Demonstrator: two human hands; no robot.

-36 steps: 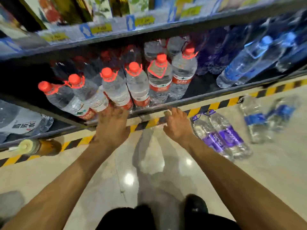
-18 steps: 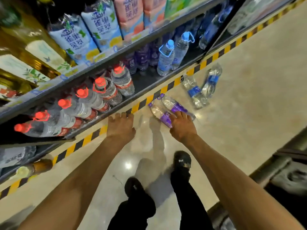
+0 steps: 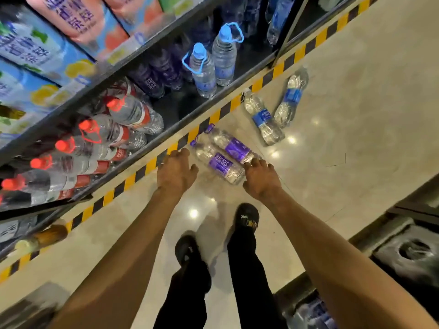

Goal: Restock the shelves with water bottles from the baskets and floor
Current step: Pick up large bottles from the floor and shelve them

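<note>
Two purple-labelled water bottles (image 3: 221,160) lie side by side on the shiny floor beside the striped kerb. My left hand (image 3: 177,173) hovers with relaxed fingers just left of them, holding nothing. My right hand (image 3: 260,179) is at their bottom ends, fingertips at the base of the farther bottle; no grip shows. Two blue-labelled bottles (image 3: 264,117) lie farther along the floor. On the bottom shelf (image 3: 190,108) stand red-capped bottles (image 3: 123,129) at left, purple bottles at the back and two blue-capped bottles (image 3: 204,67).
A yellow-black striped kerb (image 3: 147,166) runs along the shelf base. Juice cartons (image 3: 78,22) fill the shelf above. My two black shoes (image 3: 247,217) stand on the floor below my hands. A dark basket or cart (image 3: 408,255) sits at the right edge.
The view swung from the red-capped bottles on the shelf to the floor. Both hands left the shelf edge and moved right, down to the purple-labelled bottles.
</note>
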